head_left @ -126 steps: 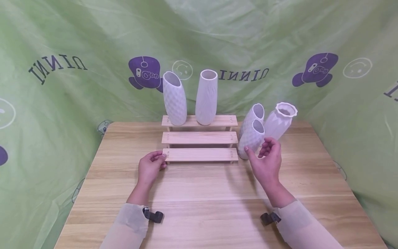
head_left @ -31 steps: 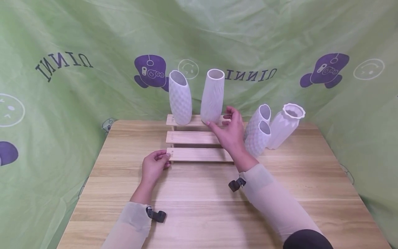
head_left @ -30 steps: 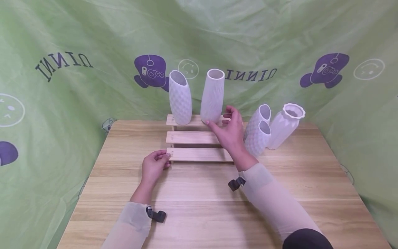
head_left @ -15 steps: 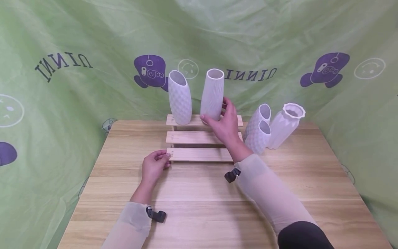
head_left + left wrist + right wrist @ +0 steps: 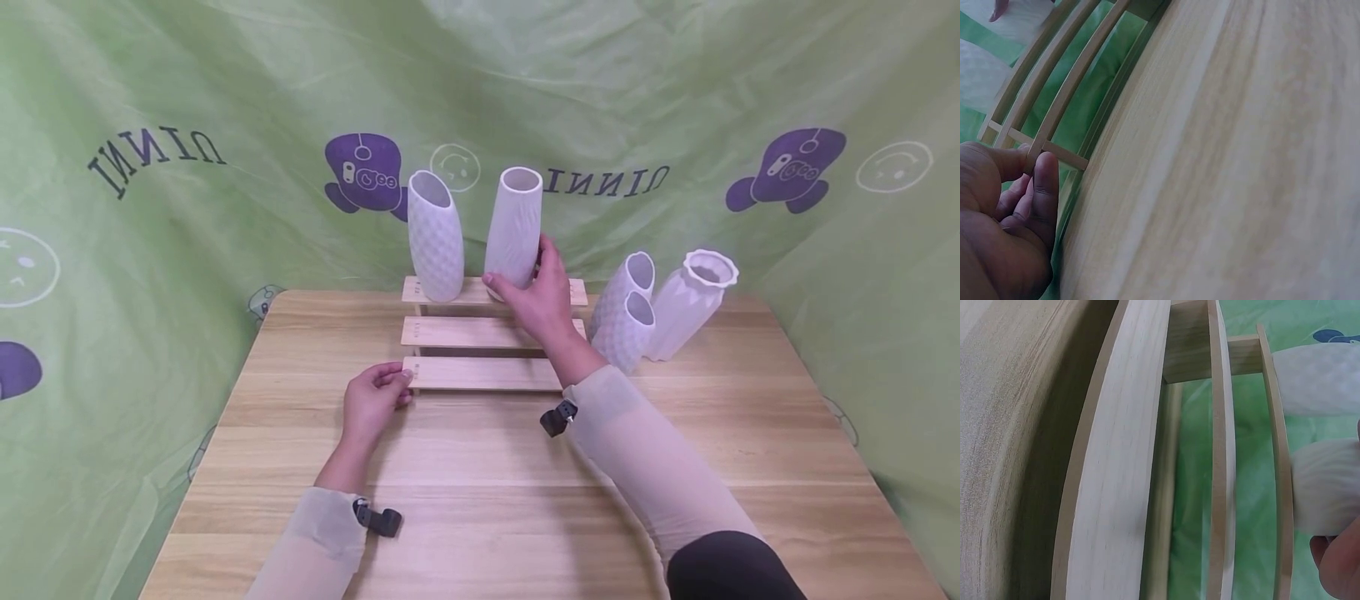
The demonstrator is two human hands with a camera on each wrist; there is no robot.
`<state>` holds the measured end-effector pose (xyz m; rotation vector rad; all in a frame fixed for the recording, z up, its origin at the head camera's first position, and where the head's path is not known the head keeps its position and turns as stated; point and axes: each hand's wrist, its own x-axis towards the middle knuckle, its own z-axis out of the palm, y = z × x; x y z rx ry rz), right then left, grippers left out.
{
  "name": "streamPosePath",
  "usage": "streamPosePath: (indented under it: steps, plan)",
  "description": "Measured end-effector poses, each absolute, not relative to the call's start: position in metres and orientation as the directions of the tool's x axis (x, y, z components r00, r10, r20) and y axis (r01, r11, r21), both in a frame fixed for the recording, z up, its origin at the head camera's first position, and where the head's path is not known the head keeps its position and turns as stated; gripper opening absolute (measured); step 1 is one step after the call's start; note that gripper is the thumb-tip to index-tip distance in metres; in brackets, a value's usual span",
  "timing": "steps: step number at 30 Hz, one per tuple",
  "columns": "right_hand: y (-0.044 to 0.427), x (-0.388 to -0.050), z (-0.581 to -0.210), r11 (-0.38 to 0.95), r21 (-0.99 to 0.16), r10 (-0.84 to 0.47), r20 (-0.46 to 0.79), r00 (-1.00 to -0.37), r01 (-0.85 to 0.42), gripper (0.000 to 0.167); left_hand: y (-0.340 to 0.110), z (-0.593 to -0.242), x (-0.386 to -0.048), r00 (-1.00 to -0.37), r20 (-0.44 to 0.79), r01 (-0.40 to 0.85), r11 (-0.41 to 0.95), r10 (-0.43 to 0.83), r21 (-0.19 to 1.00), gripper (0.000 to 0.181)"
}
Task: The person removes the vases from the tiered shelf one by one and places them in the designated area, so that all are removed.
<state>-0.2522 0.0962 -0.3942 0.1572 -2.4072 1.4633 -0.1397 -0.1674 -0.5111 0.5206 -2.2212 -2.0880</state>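
Note:
A three-step wooden rack stands at the back of the table. My left hand pinches the left end of its lowest board; the left wrist view has thumb and finger on that board's corner. On the top board two tall white vases stand upright: a dimpled one with a slanted mouth at left, and a wavy-grooved vase at right. Around the lower part of the grooved vase my right hand curls, thumb in front, fingers partly hidden behind. Only its fingertips show in the right wrist view.
Right of the rack, two shorter white dimpled vases stand close together, the near one partly covering the far one. Beside them is a white vase with a scalloped rim. A green printed cloth hangs behind the wooden table.
My right hand has moved from beside the near dimpled vase leftward to the grooved vase, and its fingers have closed round the lower part. My left hand stays at the rack; the view shifts slightly.

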Motion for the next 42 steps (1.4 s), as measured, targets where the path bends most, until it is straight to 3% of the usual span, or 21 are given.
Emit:
streamPosePath:
  steps: [32,42]
  plan:
    - [0.104,-0.225,-0.394,0.429,-0.867,0.089,0.320,-0.943,-0.253,0.095,-0.165,-0.509,-0.139,-0.941,-0.190,-0.203,0.017,-0.281,0.979,0.029]
    - [0.109,-0.211,-0.395,0.435,-0.866,0.082,0.312,-0.947,-0.248,0.097,-0.166,-0.509,-0.139,-0.939,-0.197,-0.215,0.034,-0.282,0.976,0.031]
